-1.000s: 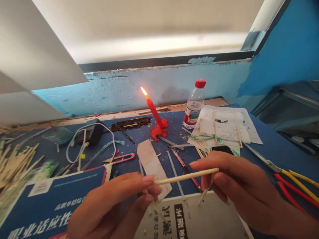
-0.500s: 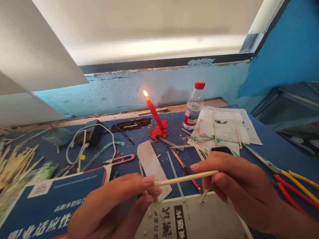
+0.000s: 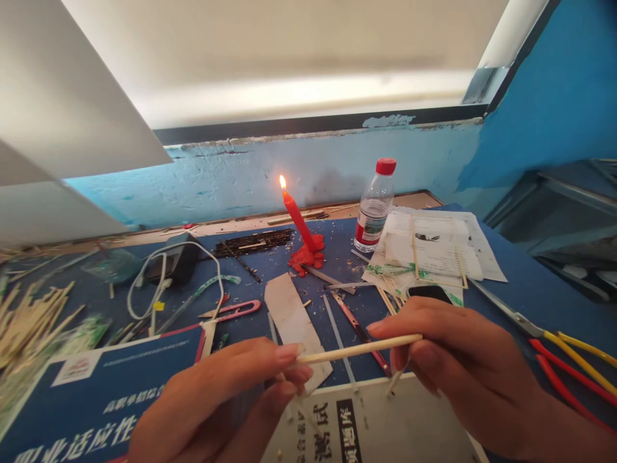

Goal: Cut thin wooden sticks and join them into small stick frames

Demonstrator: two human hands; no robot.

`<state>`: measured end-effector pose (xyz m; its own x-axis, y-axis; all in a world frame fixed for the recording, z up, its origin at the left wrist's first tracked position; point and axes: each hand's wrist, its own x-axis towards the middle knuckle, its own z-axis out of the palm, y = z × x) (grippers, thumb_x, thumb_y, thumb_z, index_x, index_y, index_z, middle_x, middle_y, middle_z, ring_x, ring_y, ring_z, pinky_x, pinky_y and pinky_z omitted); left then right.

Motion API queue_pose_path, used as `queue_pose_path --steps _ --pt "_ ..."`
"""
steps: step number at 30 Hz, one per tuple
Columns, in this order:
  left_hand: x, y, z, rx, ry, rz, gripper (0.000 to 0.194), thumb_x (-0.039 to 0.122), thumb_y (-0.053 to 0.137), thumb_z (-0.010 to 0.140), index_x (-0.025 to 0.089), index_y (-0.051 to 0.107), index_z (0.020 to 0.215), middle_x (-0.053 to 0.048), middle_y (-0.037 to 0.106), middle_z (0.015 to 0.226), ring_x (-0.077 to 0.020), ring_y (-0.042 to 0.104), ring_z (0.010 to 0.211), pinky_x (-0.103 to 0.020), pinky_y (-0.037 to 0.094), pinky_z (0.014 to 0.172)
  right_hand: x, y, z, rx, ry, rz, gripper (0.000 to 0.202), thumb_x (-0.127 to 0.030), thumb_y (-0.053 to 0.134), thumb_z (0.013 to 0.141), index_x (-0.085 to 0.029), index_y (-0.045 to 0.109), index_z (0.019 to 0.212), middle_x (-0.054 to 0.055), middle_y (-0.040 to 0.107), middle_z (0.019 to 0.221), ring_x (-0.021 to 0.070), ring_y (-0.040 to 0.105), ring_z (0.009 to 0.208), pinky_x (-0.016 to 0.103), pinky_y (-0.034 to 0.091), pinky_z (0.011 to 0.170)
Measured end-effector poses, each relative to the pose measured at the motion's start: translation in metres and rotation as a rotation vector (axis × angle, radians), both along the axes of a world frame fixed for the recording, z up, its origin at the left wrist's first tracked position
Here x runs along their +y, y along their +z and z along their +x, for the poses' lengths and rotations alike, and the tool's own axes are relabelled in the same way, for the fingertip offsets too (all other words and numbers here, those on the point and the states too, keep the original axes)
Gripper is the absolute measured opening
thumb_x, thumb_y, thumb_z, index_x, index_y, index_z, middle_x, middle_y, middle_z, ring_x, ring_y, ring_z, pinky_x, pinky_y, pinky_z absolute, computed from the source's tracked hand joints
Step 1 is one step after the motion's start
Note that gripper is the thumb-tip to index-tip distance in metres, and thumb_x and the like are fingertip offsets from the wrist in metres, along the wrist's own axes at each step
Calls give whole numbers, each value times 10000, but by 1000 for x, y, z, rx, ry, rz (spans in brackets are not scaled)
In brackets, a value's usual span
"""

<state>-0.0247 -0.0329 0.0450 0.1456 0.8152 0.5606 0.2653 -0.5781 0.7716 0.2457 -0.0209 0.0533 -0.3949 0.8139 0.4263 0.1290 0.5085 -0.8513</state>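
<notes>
A thin, pale wooden stick spans the space between my two hands, slightly higher at its right end. My left hand pinches its left end between thumb and fingers. Its right end rests in the closed fingers of my right hand. Shorter stick pieces hang below each hand; whether they join the held stick I cannot tell. Underneath lies a grey printed booklet. Beyond the hands, a lit red candle leans left in a lump of red wax.
A water bottle stands right of the candle, near papers. Scissors lie at right. Pink thread snips, a pink-handled cutter, a white cable, a blue book and bundled sticks occupy the left and middle.
The candle flame, slanted left before, now stands more upright. Both hands and the stick keep almost the same position.
</notes>
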Motion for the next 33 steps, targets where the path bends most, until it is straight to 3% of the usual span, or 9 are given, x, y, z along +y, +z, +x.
queue_pose_path --steps 6,17,33 --pt "-1 0 1 -14 17 5 512 0 666 767 349 771 1127 62 840 852 -139 792 666 -175 663 660 -1 1 1 -9 -4 0 306 -179 572 998 -260 718 1256 4 682 844 116 631 712 230 482 617" --pt "2 5 3 -37 -20 0 554 -35 636 763 353 772 1133 41 839 835 -167 783 631 -240 676 598 0 -2 0 -16 -27 14 321 -185 588 983 -257 716 1269 19 697 835 123 603 638 234 464 550" --pt "2 -2 1 -47 -71 -28 538 -8 666 796 350 754 1187 24 837 862 -176 788 656 -241 675 596 -2 -5 2 -5 -3 -4 328 -187 575 993 -255 703 1288 19 683 830 117 580 630 233 450 548"
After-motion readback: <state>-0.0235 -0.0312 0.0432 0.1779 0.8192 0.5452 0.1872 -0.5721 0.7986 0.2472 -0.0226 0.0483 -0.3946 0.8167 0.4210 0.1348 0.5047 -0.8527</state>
